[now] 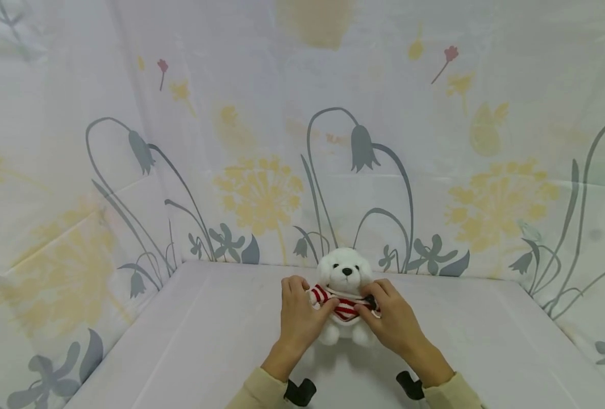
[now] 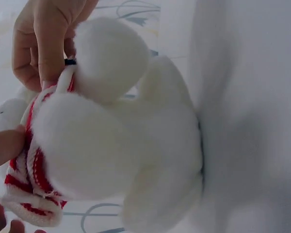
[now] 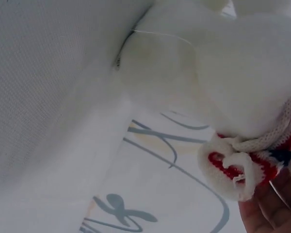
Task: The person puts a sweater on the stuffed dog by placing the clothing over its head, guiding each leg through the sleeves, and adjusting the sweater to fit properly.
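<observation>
A white plush dog in a red-and-white striped knitted sweater sits upright on the table, facing me. My left hand grips the sweater at its left side, with the thumb on the front. On the opposite side my right hand pinches the sweater between thumb and fingers, near a dark patch. The left wrist view shows the sweater bunched up above the round white belly. A sweater sleeve with a white cuff hangs beside my right hand in the right wrist view.
The white table extends around the toy. Behind it and at both sides hangs a pale curtain printed with grey and yellow flowers. Black straps are at my wrists, beside the beige sleeves.
</observation>
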Tool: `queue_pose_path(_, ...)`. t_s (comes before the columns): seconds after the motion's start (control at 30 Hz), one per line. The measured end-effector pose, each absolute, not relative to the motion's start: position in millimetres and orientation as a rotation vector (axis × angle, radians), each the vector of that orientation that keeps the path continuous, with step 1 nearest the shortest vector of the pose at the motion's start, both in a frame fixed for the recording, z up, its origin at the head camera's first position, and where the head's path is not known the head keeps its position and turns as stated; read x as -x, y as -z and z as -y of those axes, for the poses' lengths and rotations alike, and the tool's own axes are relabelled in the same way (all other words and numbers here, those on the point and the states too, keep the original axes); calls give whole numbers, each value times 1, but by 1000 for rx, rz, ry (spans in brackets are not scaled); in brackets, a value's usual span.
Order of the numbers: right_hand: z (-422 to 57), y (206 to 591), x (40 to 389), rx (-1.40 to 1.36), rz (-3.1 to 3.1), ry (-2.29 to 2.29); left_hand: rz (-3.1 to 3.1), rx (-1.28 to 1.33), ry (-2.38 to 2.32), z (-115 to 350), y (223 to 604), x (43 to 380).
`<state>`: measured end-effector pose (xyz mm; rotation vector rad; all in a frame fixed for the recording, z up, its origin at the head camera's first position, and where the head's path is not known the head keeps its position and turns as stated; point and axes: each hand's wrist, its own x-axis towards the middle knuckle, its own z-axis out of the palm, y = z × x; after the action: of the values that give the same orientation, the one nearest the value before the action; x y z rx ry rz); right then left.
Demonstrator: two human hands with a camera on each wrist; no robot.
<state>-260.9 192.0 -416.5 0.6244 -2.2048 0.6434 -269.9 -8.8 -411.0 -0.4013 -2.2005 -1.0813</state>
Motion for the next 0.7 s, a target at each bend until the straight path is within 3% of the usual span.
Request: queue_pose_path(0.7, -174, 418, 249, -839, 2254, -470, 2224, 537, 1137, 8, 414, 270)
